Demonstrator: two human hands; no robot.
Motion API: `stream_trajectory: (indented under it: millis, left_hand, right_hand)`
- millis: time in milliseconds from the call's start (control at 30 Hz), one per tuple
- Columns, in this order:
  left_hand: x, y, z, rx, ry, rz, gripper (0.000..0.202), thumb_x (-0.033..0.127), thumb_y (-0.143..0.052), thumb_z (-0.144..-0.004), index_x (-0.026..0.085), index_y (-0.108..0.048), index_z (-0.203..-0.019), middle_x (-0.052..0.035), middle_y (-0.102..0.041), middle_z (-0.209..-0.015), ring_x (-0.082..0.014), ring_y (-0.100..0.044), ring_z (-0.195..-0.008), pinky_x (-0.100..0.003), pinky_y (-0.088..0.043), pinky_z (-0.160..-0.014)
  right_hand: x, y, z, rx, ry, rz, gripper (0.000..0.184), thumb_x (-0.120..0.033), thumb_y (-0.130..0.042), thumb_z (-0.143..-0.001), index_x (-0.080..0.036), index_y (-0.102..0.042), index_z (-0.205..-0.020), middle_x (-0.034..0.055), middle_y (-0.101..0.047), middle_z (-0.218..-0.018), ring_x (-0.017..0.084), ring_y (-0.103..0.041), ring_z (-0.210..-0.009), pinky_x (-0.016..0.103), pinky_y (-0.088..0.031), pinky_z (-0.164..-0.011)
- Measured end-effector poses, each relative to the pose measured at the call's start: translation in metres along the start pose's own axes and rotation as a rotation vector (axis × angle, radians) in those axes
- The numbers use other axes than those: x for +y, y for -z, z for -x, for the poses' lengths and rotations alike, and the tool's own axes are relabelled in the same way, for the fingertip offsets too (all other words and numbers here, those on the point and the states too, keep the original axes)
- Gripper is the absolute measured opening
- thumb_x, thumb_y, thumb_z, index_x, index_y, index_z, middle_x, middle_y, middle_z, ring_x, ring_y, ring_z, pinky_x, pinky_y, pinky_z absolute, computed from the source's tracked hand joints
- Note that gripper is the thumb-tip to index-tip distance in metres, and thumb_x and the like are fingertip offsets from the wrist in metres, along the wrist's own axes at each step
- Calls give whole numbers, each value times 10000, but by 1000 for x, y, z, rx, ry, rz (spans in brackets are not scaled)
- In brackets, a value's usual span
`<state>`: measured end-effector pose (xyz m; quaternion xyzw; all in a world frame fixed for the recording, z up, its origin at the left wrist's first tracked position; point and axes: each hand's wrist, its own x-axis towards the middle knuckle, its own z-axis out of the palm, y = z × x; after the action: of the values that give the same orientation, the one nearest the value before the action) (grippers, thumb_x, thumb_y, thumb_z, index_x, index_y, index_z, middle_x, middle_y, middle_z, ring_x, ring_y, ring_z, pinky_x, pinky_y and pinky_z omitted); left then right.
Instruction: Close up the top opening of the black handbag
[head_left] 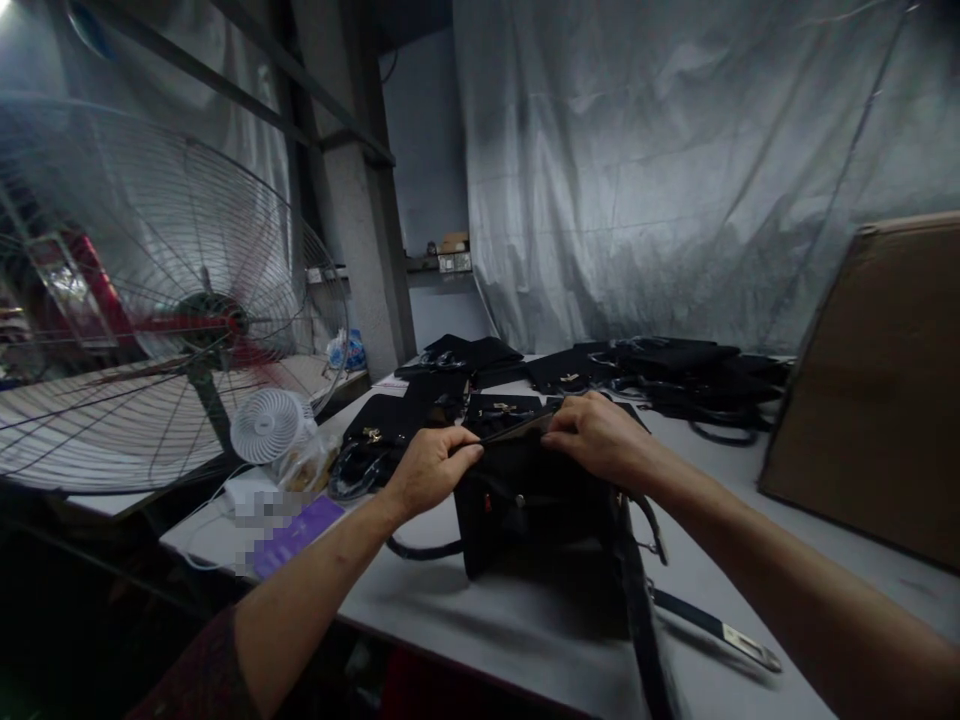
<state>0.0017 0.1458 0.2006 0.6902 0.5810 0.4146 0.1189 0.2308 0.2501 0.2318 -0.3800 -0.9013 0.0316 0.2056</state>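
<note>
A black handbag (540, 540) stands on the white table in front of me. My left hand (431, 465) pinches the left part of its top edge between thumb and fingers. Farther right along that edge, my right hand (592, 430) has a similar pinch. The stretch of edge between my hands looks taut. One handle loop (424, 550) sticks out at the bag's left side. On the right hangs a dark strap (641, 620), and a strap end with a metal tip (750, 645) lies on the table. The bag's lower front is in deep shadow.
Several more black handbags (667, 365) lie across the back of the table (727, 510). At left are a large caged fan (210, 320), a small white fan (271, 425) and a purple packet (300, 535). A cardboard box (870, 390) stands at right.
</note>
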Motion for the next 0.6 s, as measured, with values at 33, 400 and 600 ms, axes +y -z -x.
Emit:
stream_trajectory:
  millis: [33, 400, 600]
  left_hand:
    - [2, 0, 1, 2, -8, -11, 243, 333, -576, -870, 160, -746, -866, 20, -648, -689, -123, -547, -653, -231, -373, -646]
    - [6, -4, 5, -6, -27, -23, 233, 322, -575, -873, 154, -736, -852, 32, -602, -637, -102, -506, -606, -227, -342, -600]
    - [8, -2, 5, -55, -39, 6, 240, 319, -568, -880, 153, -741, -874, 16, -648, -691, -113, -544, -652, -228, -369, -629]
  right_hand:
    - [-1, 0, -1, 10, -12, 14, 151, -283, -647, -864, -229, -743, -761, 28, -668, -875, 215, -544, -920, 320, -389, -798]
    - [-11, -1, -4, 77, -26, 100, 191, -313, -643, -883, -210, -726, -746, 55, -647, -920, 247, -497, -962, 331, -379, -758]
    - [-13, -2, -5, 102, -7, 135, 206, -310, -641, -888, -200, -702, -725, 61, -652, -929, 245, -503, -969, 326, -367, -726]
